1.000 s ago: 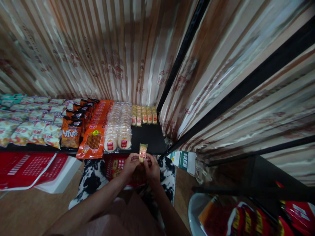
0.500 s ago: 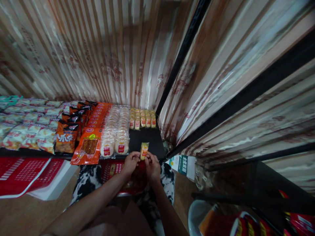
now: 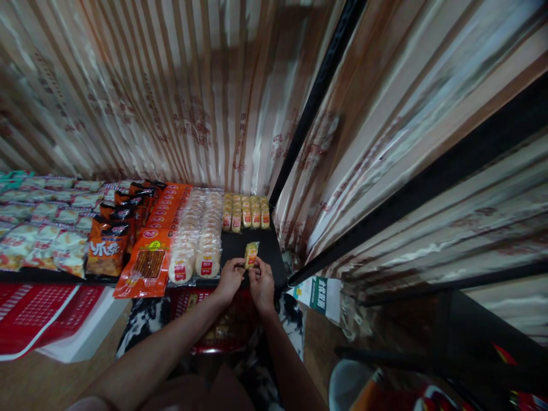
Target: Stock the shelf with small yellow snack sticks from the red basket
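Fingers (image 3: 237, 262) of the left hand (image 3: 230, 281) and right hand (image 3: 262, 285) pinch one packet (image 3: 252, 254) by its lower end, over the shelf (image 3: 269, 246), short of the matching rows (image 3: 246, 214). Held only there, it could tip if either pinch slackens, perhaps brushing the crackers (image 3: 208, 257) leftward.

On the shelf (image 3: 269, 246), crackers (image 3: 208, 242) lie between stick-snack bags (image 3: 149, 262) on the left and small packets (image 3: 256, 214) on the right. The held packet (image 3: 251, 254) is before the small packets, a basket (image 3: 219, 349) below.
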The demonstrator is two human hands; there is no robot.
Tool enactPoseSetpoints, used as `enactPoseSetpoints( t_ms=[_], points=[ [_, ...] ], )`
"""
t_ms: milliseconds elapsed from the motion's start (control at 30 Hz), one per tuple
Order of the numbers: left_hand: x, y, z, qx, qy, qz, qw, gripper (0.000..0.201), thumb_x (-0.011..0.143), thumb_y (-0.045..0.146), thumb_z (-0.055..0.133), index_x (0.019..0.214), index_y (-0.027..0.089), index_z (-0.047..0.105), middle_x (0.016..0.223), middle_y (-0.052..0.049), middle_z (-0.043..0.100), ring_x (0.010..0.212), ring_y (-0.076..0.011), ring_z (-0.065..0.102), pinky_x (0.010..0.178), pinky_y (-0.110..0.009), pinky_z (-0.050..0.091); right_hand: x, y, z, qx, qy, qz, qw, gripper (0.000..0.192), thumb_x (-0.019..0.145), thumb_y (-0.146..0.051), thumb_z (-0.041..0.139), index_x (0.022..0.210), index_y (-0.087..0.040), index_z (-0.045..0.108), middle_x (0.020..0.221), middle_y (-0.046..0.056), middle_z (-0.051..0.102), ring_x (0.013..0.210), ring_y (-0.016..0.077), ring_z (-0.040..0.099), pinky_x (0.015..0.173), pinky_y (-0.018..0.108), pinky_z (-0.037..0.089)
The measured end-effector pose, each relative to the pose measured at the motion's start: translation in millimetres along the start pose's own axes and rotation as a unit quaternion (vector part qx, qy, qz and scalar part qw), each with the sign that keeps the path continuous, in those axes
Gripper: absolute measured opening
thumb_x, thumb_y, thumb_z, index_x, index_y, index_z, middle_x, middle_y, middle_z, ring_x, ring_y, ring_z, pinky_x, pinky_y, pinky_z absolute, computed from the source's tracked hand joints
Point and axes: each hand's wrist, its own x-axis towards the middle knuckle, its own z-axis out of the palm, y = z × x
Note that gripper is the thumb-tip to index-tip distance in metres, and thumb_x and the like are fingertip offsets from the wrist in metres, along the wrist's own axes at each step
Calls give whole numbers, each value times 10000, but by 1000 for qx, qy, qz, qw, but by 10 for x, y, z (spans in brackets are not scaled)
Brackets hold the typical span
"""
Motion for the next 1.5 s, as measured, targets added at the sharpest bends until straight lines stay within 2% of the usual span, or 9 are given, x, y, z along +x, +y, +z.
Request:
enactPoseSetpoints(
  t_ms=[100,300,600,800,933,1000,1067,1267,1500],
  points=[
    [47,16,48,10,2,-7,1000,220,623,2,551,762,150,635,829,-43,616,710,-126,553,583,-198,416,70,44,50,5,-6,1,1000,369,775,-196,441,1115,-133,571,1008,135,553,664,149,618,620,292,547],
    [129,14,94,-49,-19,-25,998,249,612,-5,587,798,155,631,796,-36,636,766,-138,586,685,-229,447,163,133,159,29,1,-10,1000,359,777,-192,449,1113,-150,567,1041,137,550,708,159,632,653,303,551],
    [217,177,223,-50,-9,-16,999,309,590,-52,502,777,156,633,801,-41,665,764,-150,613,702,-230,465,341,147,262,40,7,-8,999,361,765,-183,449,1106,-152,564,1035,133,547,711,163,630,699,326,547],
    [288,285,308,-13,-6,12,1000,333,570,-58,504,779,159,646,743,-27,664,696,-133,601,674,-217,457,487,177,340,39,5,0,999,364,768,-168,439,1112,-137,554,1046,141,525,749,173,629,755,362,538],
    [326,353,365,-37,-6,14,999,318,569,-79,504,721,166,639,645,-9,639,636,-127,590,659,-222,460,568,217,403,48,5,7,999,383,772,-160,437,1140,-131,544,1052,141,513,745,165,624,756,349,538],
    [344,391,393,-35,10,15,999,314,576,-82,513,728,162,637,671,-12,644,638,-121,593,668,-216,463,612,235,430,42,5,6,999,397,765,-144,439,1148,-134,543,1055,136,514,727,156,616,750,341,537],
    [362,440,423,-9,30,14,999,304,596,-77,518,756,152,637,727,-22,655,651,-109,599,678,-204,465,660,252,454,35,2,4,999,409,757,-129,444,1154,-148,543,1052,123,521,724,147,608,748,331,534],
    [479,545,488,90,37,-4,995,300,685,-40,515,915,116,626,848,-55,675,681,-87,625,671,-170,473,818,294,545,31,-1,16,999,448,750,-110,453,1192,-143,518,1074,123,519,744,139,599,762,311,524],
    [792,389,470,174,37,17,984,308,700,74,595,994,160,629,896,-57,684,827,-139,643,740,-201,473,955,342,638,31,6,5,1000,445,753,-120,448,1192,-137,524,1060,127,529,760,152,597,749,317,520]
  ],
)
